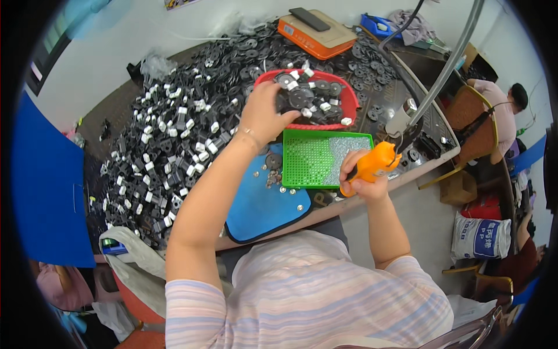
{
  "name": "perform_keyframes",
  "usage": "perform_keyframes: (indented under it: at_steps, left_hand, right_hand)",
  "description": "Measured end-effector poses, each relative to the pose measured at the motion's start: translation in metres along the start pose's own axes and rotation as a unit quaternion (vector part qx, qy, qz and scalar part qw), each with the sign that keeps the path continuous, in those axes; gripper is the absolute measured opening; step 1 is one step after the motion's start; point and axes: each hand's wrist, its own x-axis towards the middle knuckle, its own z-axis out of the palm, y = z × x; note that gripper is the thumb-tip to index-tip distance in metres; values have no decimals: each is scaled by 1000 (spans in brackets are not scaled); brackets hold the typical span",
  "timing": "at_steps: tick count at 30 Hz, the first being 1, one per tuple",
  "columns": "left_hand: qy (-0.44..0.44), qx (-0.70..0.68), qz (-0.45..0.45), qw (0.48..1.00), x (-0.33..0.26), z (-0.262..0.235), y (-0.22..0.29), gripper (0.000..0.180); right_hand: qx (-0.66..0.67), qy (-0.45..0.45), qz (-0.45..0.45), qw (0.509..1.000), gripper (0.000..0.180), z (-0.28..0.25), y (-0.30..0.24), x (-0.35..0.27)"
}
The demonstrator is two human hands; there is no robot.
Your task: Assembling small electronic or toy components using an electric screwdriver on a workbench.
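Toward the counter's far edge, the left hand [264, 113] reaches into the red basket [349, 104], fingers curled over black disc parts [299, 99], small, stiff and light, best pinched by the rim. Near the front edge, beside the green tray [308, 157], right hand [363, 177] fingers are wrapped tight around the orange screwdriver [375, 163]

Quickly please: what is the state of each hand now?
Left hand: fingers closed on a black round part over the red basket.
Right hand: closed around the orange electric screwdriver.
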Motion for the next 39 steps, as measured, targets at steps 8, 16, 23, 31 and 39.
perform_keyframes:
  at_steps: [8, 16, 23, 31, 39]
  left_hand:
    - [-42, -287, -528, 798, -12, 24, -37, 44]
    - [-20, -569, -529, 629, -6, 26, -54, 30]
    - [99, -731, -411, 535, -8, -40, -10, 28]
    - [228, -578, -330, 711, -137, -231, 39, 26]
    - [512, -337, -388, 688, -395, -338, 171, 33]
  right_hand:
    - [53, 15, 33, 998, 29, -13, 1, -9]
    - [26, 26, -8, 999, 29, -7, 11, -13]
    - [-28, 67, 24, 997, 31, -8, 19, -15]
    - [8, 40, 27, 999, 39, -22, 23, -6]
    - [-11, -31, 25, 999, 34, -24, 32, 14]
